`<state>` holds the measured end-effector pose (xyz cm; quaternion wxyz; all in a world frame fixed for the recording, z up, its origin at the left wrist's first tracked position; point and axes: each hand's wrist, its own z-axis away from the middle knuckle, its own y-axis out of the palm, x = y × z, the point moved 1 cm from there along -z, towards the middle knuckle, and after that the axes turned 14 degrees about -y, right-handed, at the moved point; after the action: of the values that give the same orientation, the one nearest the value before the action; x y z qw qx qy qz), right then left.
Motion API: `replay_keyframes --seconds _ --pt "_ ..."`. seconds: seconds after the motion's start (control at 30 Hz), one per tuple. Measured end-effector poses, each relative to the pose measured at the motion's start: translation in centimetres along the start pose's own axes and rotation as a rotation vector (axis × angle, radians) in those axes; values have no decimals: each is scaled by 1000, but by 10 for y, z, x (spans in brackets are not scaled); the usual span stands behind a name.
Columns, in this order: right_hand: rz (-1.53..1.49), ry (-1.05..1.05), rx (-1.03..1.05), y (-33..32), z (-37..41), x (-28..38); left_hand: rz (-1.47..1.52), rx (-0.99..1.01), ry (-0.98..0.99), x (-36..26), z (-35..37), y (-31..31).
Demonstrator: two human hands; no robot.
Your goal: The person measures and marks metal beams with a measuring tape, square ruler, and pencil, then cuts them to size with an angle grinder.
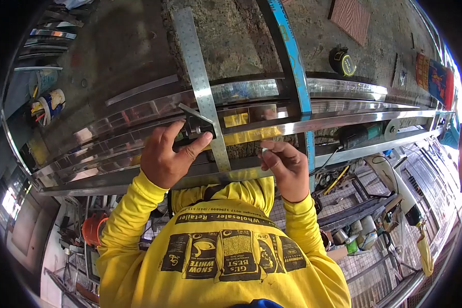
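Observation:
My left hand (165, 156) grips the dark head of a combination square (206, 95) between thumb and fingers. The long steel blade of the square lies across the shiny metal bars (262, 124) and points away from me. My right hand (290, 172) is closed in a pinch to the right of the blade, just above the bars. A small white piece (264, 150) shows at its fingertips; its kind cannot be made out.
A blue-filmed metal bar (292, 56) crosses the workbench (123, 46). On the bench are a tape measure (342, 61), a brown board (350, 20) and a red bag (434, 81). An angle grinder (362, 135) rests at right. An orange bucket (93, 229) stands lower left.

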<state>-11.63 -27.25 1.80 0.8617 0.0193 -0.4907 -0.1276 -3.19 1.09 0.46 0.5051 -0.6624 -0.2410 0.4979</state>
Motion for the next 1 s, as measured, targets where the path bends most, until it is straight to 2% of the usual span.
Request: replay_keyframes --seconds 0.13,0.17,0.27,0.6,1.0 --pt "52 -135 11 19 -2 7 -7 21 -3 1 1 -1" --pt "-42 -130 -58 26 -1 4 -11 26 -6 1 2 -1" --pt "-60 -135 -45 30 1 0 -16 36 -8 1 2 -1" --pt "296 -260 -172 66 -5 5 -17 27 7 3 3 0" --pt "658 -515 -78 76 -12 16 -23 47 3 3 2 -2"
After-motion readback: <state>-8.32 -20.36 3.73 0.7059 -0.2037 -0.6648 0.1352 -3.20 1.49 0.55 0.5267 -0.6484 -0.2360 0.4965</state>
